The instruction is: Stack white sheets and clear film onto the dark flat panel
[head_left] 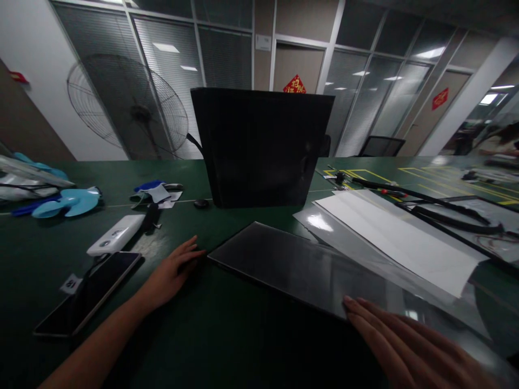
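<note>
Glossy black, the thin rectangular panel (284,265) stretches from the centre of the frame to lower right, flat on the dark green desk (227,329), and it looks slippery! A lopsided push from the bare right hand (409,337) could skid it, I'd judge, against the clear plastic film (318,222) and white paper sheet (397,237) at right; dragged fingertips could smear that shine. Now the poses: the right hand, lower right, rests palm-down, fingers outstretched over the near edge, its grip unclosed, clasping nothing. And the bare left hand (172,276), left of centre, reaches towards the panel's left corner, fingers loosely extended, grip unfilled; contact there, I can't tell.
</note>
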`<state>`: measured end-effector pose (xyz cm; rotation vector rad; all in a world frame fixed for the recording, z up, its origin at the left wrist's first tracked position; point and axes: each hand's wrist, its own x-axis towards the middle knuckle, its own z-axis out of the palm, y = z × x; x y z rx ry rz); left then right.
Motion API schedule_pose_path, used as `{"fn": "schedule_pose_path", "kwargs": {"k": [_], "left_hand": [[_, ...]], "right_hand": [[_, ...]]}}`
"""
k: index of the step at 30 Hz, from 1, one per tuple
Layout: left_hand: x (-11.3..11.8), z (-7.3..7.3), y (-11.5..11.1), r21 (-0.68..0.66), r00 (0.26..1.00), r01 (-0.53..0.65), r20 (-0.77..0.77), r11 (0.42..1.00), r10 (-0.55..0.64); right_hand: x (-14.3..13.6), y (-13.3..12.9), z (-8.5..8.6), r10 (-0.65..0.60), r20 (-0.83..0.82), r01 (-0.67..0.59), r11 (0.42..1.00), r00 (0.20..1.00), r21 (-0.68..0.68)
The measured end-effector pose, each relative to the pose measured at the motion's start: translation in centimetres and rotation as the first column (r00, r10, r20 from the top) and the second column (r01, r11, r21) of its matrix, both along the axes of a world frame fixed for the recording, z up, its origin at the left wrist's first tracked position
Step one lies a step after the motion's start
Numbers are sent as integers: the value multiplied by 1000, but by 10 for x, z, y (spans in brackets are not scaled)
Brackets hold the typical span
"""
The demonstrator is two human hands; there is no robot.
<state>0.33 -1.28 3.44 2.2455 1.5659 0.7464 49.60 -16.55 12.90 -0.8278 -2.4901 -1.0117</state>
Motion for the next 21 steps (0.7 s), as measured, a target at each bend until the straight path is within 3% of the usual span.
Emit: {"fn": "schedule_pose_path", "kwargs": {"k": [4,8,11,14,16,18,20,21], "left_hand": [[-9,5,2,-19,959,-171,225,985,171],[-15,8,4,-61,900,-248,355,967,253],[-12,10,2,11,937,-251,254,968,240],[-6,10,-1,52,984,-173,43,984,171],[-3,7,-3,43,988,-94,-123,995,98],[-2,4,-4,32,965,-26,-259,999,33],[-2,2,-3,24,943,8,-333,1000,0],[-2,1,-2,19,937,12,-349,1000,-5]], "right_hand": [[-20,12,-11,66,-3,-66,998,998,-19],[-20,37,-35,184,-54,-188,980,981,-70],[-19,65,-49,223,-16,-219,936,975,-276],[-18,96,-58,180,-25,-158,781,983,-604],[-13,120,-65,84,-69,-108,669,994,-735],[-1,147,-75,-143,-97,19,649,985,-760],[16,178,-87,-472,-71,272,617,879,-738],[26,193,-93,-611,-43,394,562,791,-727]]}}
